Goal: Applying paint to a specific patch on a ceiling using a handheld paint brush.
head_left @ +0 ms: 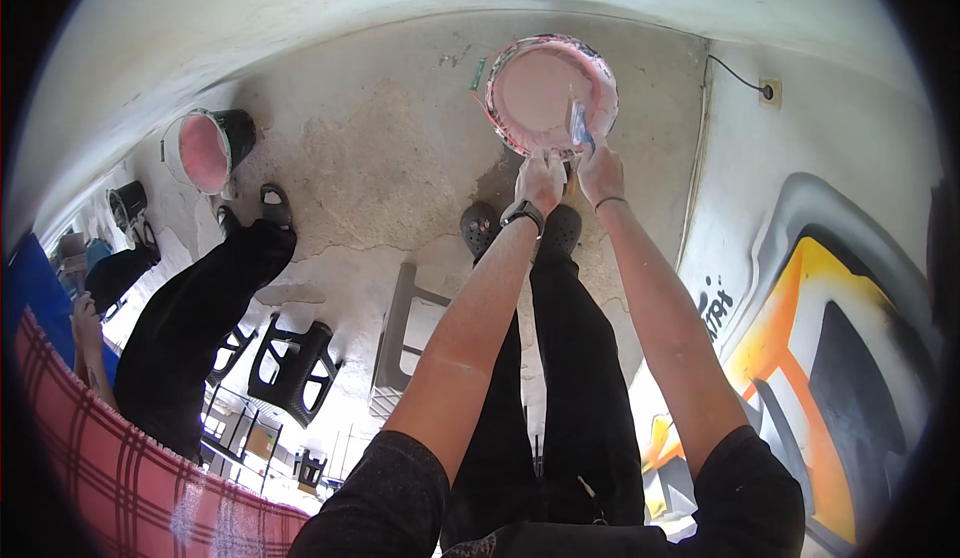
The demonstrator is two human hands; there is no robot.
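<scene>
A round bucket of pale pink paint is in front of me, its rim streaked with pink, white and dark smears. My left hand is closed on the bucket's near rim, a dark watch on its wrist. In my right hand is a blue-handled paint brush, its head over the right part of the paint. Whether the brush head touches the paint I cannot tell. Pale smears mark the fingers of both hands.
Another person's black-trousered legs are at left, beside a dark bucket coated pink inside. Dark stools and a grey stool stand on the concrete floor. A painted wall rises at right, with a plugged-in cable above it.
</scene>
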